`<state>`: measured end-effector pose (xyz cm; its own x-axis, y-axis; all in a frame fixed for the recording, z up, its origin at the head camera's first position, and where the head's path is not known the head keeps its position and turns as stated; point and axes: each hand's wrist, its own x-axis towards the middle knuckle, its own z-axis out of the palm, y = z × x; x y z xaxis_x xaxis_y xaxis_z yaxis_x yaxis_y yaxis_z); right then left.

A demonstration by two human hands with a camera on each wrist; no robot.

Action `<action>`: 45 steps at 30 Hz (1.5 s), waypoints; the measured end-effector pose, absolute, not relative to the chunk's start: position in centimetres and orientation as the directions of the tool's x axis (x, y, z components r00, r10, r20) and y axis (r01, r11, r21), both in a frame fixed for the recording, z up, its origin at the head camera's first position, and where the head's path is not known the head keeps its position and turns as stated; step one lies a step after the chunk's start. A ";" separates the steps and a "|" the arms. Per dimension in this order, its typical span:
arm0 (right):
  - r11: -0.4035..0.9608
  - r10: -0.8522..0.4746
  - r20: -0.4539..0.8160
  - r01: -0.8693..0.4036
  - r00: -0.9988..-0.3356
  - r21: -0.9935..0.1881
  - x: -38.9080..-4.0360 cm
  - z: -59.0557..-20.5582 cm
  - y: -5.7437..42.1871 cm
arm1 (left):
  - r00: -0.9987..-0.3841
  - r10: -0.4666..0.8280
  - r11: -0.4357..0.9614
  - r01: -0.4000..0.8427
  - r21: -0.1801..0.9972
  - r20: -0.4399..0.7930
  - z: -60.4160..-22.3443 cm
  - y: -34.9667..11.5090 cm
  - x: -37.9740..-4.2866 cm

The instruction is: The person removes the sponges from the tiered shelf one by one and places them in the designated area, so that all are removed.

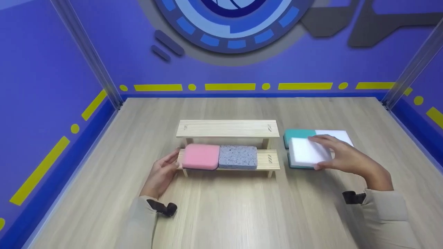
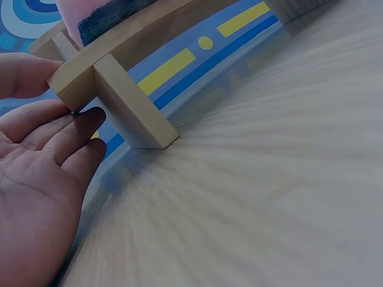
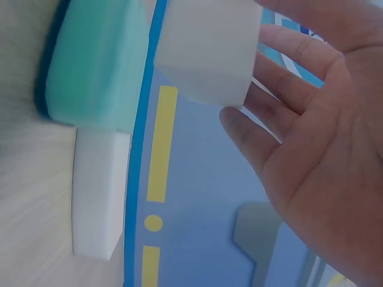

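My left hand [image 1: 162, 175] grips the left end of a two-tier wooden rack [image 1: 226, 128], thumb and fingers at the edge of its lower board. On that board lie a pink sponge [image 1: 201, 156], dark on its underside, and beside it a speckled grey pumice-like block [image 1: 238, 157]. In my right hand [image 1: 351, 159] is a white melamine-type sponge [image 1: 308, 151], pinched between thumb and fingers. It is raised over a teal scouring sponge [image 3: 99, 66], and in the head view it hides most of what lies beneath. Farther back, another white sponge [image 1: 337, 135] lies on the table.
A second patch of teal sponge [image 1: 298, 133] shows behind the held one, beside the far white sponge. The rack's upper board [image 1: 226, 128] carries nothing. Blue printed walls [image 1: 221, 74] stand around the wood-grain table [image 1: 228, 214].
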<state>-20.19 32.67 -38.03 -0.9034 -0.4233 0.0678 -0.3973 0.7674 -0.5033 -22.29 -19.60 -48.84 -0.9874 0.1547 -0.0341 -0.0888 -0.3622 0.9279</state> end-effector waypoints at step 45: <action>0.803 -0.348 0.155 -0.380 -0.925 -0.460 -19.8 -39.8 39.0 | -0.986 0.166 -0.364 -0.080 0.928 -0.019 -48.9 -19.6 -22.3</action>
